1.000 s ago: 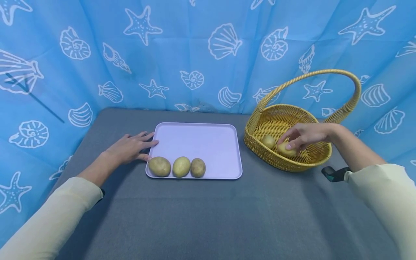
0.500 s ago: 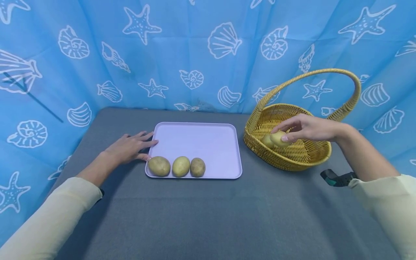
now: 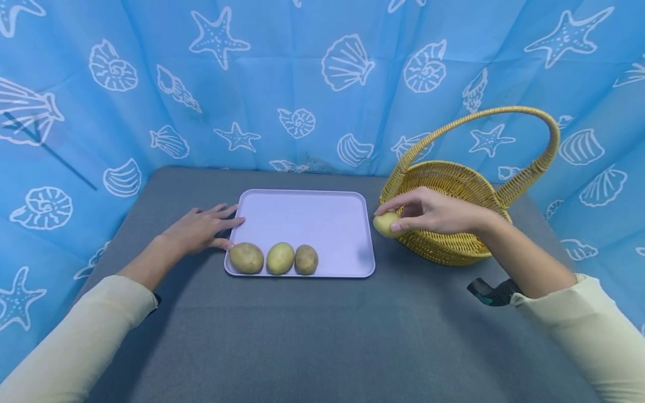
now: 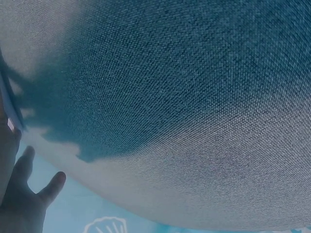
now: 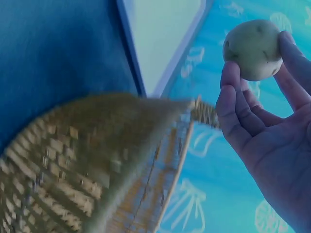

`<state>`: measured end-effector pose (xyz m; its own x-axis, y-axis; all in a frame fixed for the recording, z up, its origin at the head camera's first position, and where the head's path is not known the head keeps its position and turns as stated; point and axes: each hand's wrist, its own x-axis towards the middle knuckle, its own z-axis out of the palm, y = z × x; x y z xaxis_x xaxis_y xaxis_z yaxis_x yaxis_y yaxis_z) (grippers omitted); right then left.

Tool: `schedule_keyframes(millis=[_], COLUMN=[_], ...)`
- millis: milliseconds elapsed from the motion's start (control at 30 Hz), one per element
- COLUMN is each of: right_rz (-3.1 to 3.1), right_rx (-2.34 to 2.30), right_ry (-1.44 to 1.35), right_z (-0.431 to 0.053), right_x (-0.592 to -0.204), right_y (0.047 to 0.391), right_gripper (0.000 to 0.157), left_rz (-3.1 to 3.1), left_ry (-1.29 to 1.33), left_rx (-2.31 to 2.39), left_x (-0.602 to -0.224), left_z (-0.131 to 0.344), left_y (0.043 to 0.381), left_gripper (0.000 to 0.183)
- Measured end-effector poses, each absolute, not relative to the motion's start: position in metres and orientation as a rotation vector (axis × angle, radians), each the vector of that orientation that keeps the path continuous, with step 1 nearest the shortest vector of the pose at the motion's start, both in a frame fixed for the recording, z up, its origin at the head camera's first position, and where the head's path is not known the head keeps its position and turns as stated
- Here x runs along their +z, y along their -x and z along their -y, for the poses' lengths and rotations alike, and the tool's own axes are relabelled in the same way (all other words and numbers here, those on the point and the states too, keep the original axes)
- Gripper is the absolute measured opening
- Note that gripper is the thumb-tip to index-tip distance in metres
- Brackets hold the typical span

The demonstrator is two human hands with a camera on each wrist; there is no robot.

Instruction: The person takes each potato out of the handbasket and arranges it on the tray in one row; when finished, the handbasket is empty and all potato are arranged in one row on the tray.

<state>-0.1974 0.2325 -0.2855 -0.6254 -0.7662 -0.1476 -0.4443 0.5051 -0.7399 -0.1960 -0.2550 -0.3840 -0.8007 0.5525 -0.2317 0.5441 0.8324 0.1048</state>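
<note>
A pale yellow potato (image 3: 386, 224) is pinched between the thumb and fingers of my right hand (image 3: 433, 211), over the left rim of the wicker basket (image 3: 443, 257). The right wrist view shows the same potato (image 5: 255, 51) at the fingertips, above the blurred basket weave (image 5: 73, 165). My left hand (image 3: 204, 228) rests with spread fingers at the left edge of the lilac tray (image 3: 302, 215). Along the tray's front edge lie three potatoes in a row: a large one (image 3: 246, 258), a yellower one (image 3: 280, 258) and a smaller brownish one (image 3: 306, 259). My right hand hides part of the basket's inside.
The basket's tall arched handle (image 3: 504, 111) rises over it at the right. Grey cloth (image 3: 312, 336) covers the table, and a blue curtain (image 3: 282, 73) with shell prints hangs behind and at the sides.
My right hand has lifted the potato out of the basket and carried it left, toward the tray's right edge. The left hand and the potatoes on the tray stay in place.
</note>
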Motion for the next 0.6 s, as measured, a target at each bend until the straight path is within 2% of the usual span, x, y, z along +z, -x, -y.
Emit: schedule_keyframes(millis=[600], right_rz=[-2.224], right_rx=[-0.809], right_ry=[1.2], right_z=[-0.164], right_x=[-0.342], right_y=[0.192], right_gripper=[0.036], left_rz=[-2.753], left_ry=[-0.843], left_rx=[0.076], left_x=[-0.385], left_z=[0.256], left_y=[0.197], left_gripper=[0.076])
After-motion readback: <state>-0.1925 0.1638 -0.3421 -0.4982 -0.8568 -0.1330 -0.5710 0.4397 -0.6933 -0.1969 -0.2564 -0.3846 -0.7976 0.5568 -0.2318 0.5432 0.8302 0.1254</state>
